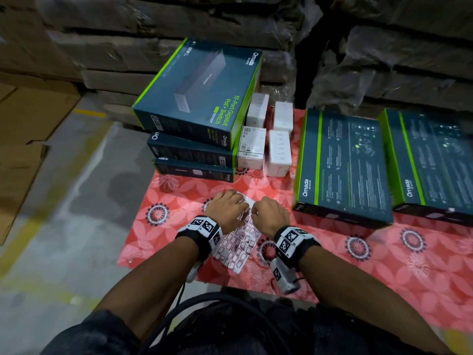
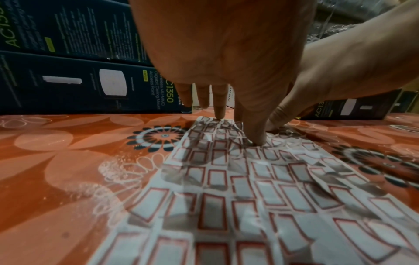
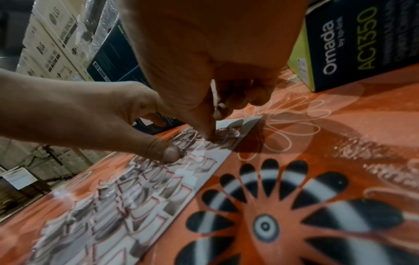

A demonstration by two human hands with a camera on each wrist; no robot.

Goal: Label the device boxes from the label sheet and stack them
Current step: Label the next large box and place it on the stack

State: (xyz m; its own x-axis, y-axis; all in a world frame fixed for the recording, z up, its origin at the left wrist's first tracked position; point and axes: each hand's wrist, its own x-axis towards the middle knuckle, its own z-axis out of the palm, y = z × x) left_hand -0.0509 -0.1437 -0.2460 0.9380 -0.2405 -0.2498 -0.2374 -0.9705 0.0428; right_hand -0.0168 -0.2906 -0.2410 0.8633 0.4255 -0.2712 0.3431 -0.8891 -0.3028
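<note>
Peeling one label cleanly calls for the left hand (image 1: 228, 210) to pin the label sheet (image 1: 239, 245) flat on the tabletop (image 1: 332, 252) with straight fingertips, while the right hand (image 1: 271, 216), fingers curled, pinches a sticker edge; device boxes (image 1: 343, 165) wait just beyond.

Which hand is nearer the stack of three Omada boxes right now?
Left. The left hand presses the label sheet just in front of the stack of three Omada boxes; the right hand picks at the sheet farther to the right.

Black wrist bands (image 1: 202, 233) with black-and-white square markers; dark sleeves, black cables (image 1: 179, 311) at lap.
</note>
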